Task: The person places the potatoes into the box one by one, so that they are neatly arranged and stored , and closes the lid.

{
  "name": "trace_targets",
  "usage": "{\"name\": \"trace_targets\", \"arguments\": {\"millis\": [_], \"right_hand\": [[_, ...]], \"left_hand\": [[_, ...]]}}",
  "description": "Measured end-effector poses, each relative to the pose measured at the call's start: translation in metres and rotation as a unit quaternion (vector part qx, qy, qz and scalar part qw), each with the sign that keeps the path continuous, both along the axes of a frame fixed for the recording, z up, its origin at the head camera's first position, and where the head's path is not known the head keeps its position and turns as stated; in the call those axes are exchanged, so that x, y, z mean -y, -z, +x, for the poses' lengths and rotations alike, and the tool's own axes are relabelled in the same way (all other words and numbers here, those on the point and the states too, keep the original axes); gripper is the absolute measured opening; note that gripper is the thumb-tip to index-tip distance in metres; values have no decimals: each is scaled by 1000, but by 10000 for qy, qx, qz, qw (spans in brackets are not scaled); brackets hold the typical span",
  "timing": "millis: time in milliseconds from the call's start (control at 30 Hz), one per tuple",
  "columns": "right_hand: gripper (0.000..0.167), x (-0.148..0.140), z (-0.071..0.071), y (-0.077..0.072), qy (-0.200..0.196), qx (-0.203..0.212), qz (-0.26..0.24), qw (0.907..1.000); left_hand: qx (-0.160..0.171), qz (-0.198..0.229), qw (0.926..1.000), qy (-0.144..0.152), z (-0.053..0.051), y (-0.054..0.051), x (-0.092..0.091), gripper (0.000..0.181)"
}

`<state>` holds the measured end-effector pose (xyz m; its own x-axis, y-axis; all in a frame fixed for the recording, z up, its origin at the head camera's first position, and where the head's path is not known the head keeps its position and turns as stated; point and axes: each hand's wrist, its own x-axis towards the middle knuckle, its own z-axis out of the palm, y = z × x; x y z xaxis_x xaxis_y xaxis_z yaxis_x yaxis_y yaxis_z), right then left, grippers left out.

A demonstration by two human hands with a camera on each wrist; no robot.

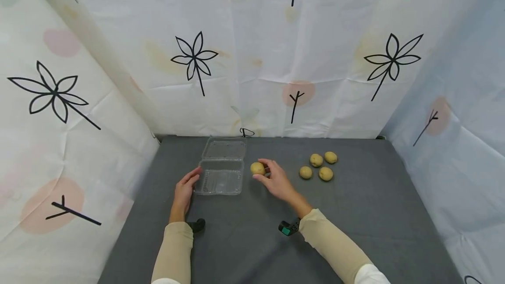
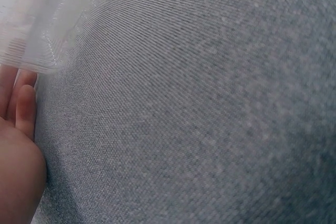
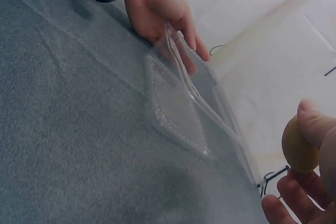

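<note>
A clear plastic clamshell container (image 1: pixel 219 178) lies on the table with its lid (image 1: pixel 225 148) folded back toward the rear wall; nothing is inside it. My left hand (image 1: pixel 184 191) rests along the container's left side, fingers fairly straight against its wall, as the right wrist view also shows. My right hand (image 1: pixel 278 182) pinches a potato (image 1: pixel 257 168) between thumb and fingers, just right of the container and apart from it. In the right wrist view the held potato (image 3: pixel 299 146) shows at the right edge. The left wrist view catches only part of the left hand (image 2: pixel 20 145) beneath the container's corner.
Several loose potatoes (image 1: pixel 325 173) sit in a cluster right of my right hand. A grey cloth covers the table (image 1: pixel 236 240). White patterned curtains (image 1: pixel 252 56) hang behind and at both sides. Each wrist wears a dark camera mount (image 1: pixel 289 228).
</note>
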<state>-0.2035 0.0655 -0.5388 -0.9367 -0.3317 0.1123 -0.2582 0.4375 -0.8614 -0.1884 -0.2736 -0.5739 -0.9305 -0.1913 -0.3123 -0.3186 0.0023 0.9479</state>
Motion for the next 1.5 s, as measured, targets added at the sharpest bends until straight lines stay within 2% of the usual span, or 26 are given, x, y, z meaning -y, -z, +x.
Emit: {"name": "trace_targets", "arguments": {"millis": [67, 167, 367, 533, 800, 1167, 1300, 1500], "right_hand": [[60, 4, 0, 0, -82, 41, 79, 9999], [61, 11, -1, -1, -159, 98, 120, 9998], [59, 26, -2, -4, -127, 199, -37, 9997], [58, 38, 0, -5, -167, 210, -187, 9995], [59, 58, -1, -3, -438, 253, -227, 9985], [58, 80, -8, -2, -621, 334, -127, 9974], [57, 87, -10, -1, -622, 354, -81, 9974], [56, 93, -14, 2, -714, 390, -8, 9967]], "left_hand": [[5, 12, 10000, 25, 3, -2, 1, 42], [-30, -29, 10000, -33, 4, 2, 3, 42], [-67, -164, 9997, -193, -2, 18, 7, 41], [-177, -279, 9993, -151, -6, 27, 6, 41], [-222, -294, 9991, -186, -7, 29, 5, 40], [-310, -167, 9990, -267, -6, 29, 7, 39], [-333, -163, 9991, -210, -5, 27, 7, 41], [-382, -169, 9988, -236, -6, 30, 4, 41]]}}
